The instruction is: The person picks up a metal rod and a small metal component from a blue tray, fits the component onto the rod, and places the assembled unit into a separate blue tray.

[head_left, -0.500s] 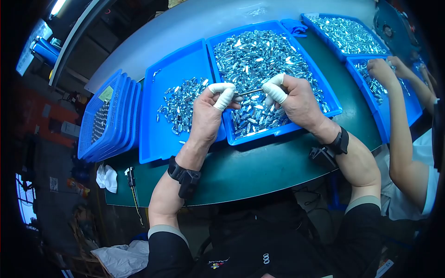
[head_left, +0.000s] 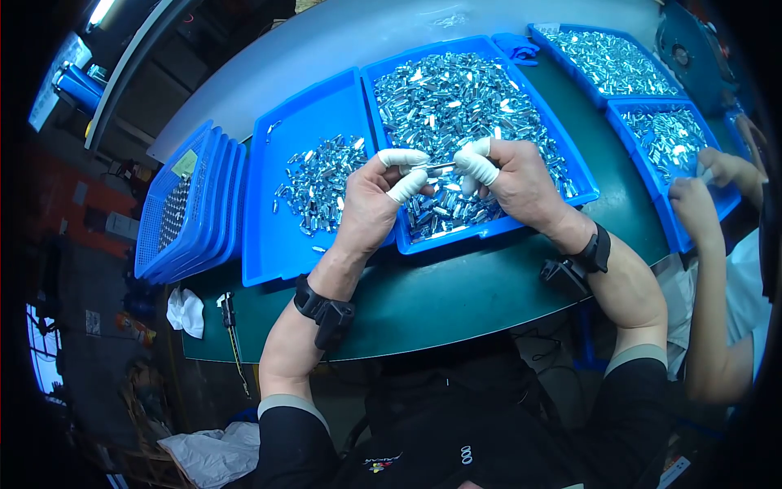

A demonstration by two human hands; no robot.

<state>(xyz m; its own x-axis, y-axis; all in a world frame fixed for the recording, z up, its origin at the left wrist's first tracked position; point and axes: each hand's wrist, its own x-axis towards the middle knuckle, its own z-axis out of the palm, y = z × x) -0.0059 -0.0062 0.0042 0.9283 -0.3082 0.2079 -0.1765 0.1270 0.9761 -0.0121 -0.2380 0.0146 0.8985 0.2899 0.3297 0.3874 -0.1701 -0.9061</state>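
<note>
Down at the bottom edge, a dark top with light cuffs (head_left: 297, 444) is worn, and a black unit is strapped to each wrist, left (head_left: 326, 319) and right (head_left: 599, 248). A bit further up, on the left end of the green tabletop (head_left: 423, 301), a caliper (head_left: 226, 306) has been left right beside a crumpled white tissue (head_left: 186, 313).

Now the hands: a slim shiny metal piece (head_left: 442, 166) is being pinched from both sides, up in the air over the big heap. One side is gripped by the left hand (head_left: 368, 213), the other by the right hand (head_left: 521, 181), thumbs and fingertips wrapped in white covers. Its ends are hidden by the fingers, so full length can't be made out.

Below it, a blue tray (head_left: 582, 196) is loaded with loose metal parts (head_left: 448, 90). Just to its left, a second blue tray (head_left: 309, 114) is only partly covered by a smaller pile (head_left: 322, 183). Left of that, blue mesh baskets (head_left: 183, 253) are stacked, tilted, with parts (head_left: 173, 213) lined up inside.

Off to the right, a co-worker's hands (head_left: 692, 208) are held over a smaller blue tray (head_left: 669, 218). Behind that, another full tray (head_left: 562, 61) can be seen, with a crumpled blue glove (head_left: 519, 49) dumped next to it.
</note>
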